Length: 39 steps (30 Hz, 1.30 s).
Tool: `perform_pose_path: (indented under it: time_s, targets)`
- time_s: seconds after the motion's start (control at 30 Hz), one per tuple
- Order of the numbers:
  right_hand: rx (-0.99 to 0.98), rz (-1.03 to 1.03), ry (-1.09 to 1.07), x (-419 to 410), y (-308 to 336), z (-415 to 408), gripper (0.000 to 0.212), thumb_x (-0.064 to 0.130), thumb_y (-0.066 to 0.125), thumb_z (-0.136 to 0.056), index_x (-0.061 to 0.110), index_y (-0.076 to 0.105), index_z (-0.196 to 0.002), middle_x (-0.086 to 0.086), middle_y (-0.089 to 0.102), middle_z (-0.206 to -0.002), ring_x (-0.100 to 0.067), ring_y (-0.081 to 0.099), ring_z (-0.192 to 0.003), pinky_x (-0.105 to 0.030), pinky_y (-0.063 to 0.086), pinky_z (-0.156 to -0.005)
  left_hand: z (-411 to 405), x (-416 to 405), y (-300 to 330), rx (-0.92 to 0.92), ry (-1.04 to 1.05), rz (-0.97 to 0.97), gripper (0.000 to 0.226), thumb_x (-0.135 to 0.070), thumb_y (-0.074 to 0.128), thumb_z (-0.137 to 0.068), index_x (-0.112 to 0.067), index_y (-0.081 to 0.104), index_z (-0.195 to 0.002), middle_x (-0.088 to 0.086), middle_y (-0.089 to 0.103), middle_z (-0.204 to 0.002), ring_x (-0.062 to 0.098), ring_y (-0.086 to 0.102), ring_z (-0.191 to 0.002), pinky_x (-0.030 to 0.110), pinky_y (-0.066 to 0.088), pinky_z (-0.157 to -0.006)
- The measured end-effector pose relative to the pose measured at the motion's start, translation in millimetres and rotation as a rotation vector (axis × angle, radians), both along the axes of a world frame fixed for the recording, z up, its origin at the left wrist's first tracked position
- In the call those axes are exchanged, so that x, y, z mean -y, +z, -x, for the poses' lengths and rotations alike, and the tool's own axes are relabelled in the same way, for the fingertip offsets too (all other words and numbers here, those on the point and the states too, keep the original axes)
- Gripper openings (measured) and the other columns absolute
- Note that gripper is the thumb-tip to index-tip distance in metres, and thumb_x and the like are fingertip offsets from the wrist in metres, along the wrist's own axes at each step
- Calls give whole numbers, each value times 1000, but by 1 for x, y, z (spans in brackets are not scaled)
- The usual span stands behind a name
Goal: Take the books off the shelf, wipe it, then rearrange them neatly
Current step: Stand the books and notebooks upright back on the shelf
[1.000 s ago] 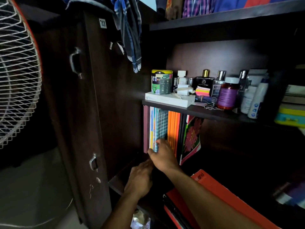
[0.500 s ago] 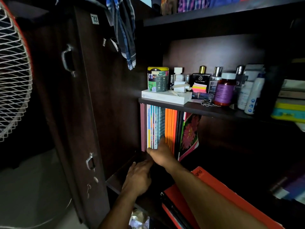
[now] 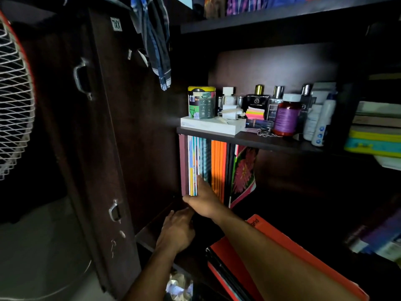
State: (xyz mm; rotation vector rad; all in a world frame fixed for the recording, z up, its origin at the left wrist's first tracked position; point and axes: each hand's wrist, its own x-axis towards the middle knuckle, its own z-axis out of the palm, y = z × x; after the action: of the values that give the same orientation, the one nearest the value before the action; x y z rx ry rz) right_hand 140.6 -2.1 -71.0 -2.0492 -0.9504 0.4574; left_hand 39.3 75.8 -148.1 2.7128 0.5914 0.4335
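Dark shelf [image 3: 152,233] — right hand [image 3: 204,200] gripping upright books [image 3: 195,166], left hand [image 3: 176,232] relaxed below.

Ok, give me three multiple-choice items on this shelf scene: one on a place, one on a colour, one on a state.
1. Where does the patterned tin stand?
A. on the white box on the upper shelf
B. among the upright books
C. on the floor

2. What colour is the block of matching spines right of the right hand?
A. green
B. orange
C. white

3. What is the right hand doing?
A. hanging idle
B. gripping the leftmost upright books
C. holding a bottle

Answers:
1 A, the tin sits on the white box.
2 B, those spines are all orange.
3 B, its thumb and fingers clasp the group of books at their lower end.
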Motion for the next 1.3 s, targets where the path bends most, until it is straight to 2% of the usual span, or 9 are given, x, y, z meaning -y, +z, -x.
perform_pose_path:
  time_s: [0.3, 0.53, 0.87, 1.07, 1.17, 1.2, 1.23, 1.27, 1.3]
  targets:
    - [348, 358, 165, 92, 46, 27, 54, 52, 69, -87, 20, 59, -130, -3, 61, -128, -22, 59, -119, -34, 49, -98, -2, 0, 1, -20, 25, 6, 55, -49, 44, -92, -30, 55, -143, -2, 58, -146, 19, 49, -137, 40, 27, -120]
    - [571, 827, 106, 193, 29, 90, 86, 77, 53, -82, 21, 38, -146, -13, 44, -143, -36, 44, -133, -46, 44, -105, 5, 10, 9, 29, -17, 3, 39, -45, 58, -98, -35, 60, -136, -12, 55, -148, 15, 47, -139, 44, 26, -120]
    - [664, 484, 51, 184, 53, 87, 17, 24, 45, -103, 15, 54, -114, -8, 63, -106, -34, 65, -98, -44, 52, -78, 15, 17, 19, 79, -9, 31, 58, -68, 34, -93, -31, 68, -123, -7, 68, -129, 20, 62, -119, 36, 43, -104]
    - [548, -324, -197, 146, 110, 87, 20, 25, 43, -102, 15, 45, -85, -1, 50, -66, -33, 54, -69, -44, 41, -64, 14, 16, 20, 84, 58, 96, 48, -55, 43, -104, -24, 65, -133, 11, 66, -135, 29, 59, -127, 38, 43, -107]
    - [460, -614, -297, 120, 114, 97, 14, 20, 42, -104, 17, 54, -96, 6, 51, -66, -11, 50, -61, -38, 36, -62, 24, 3, 4, 267, 260, 229, 70, -28, 104, -35, 1, 79, -94, 17, 76, -98, 24, 75, -90, 24, 54, -76]
    - [431, -680, -328, 115, 112, 101, 12, 17, 43, -105, 18, 54, -100, 8, 50, -65, -6, 50, -59, -30, 34, -56, 30, 8, 5, 344, 296, 279, 64, -63, 63, -86, -1, 78, -95, 10, 73, -101, 21, 74, -94, 19, 50, -75]
    - [406, -722, -355, 111, 107, 104, 13, 13, 43, -105, 17, 54, -104, 10, 50, -64, -2, 51, -59, -19, 34, -53, 29, 5, 1, 184, 170, 358, 105, -83, 7, -85, -6, 72, -113, 3, 65, -114, 22, 68, -114, 15, 42, -83]
    - [390, -751, -382, 109, 99, 103, 14, 10, 42, -105, 16, 55, -108, 11, 51, -65, 1, 52, -60, -12, 34, -53, 38, 16, 11, 76, 246, 476, 45, -44, 61, -96, -11, 63, -126, 7, 61, -122, 27, 56, -131, 19, 38, -93]
    - [371, -778, -408, 109, 90, 100, 16, 8, 42, -105, 15, 56, -111, 11, 53, -68, 2, 52, -61, -9, 34, -54, 28, 8, -2, 165, 232, 565, 36, -23, 61, -101, -6, 59, -133, 15, 60, -132, 32, 50, -138, 25, 36, -102]
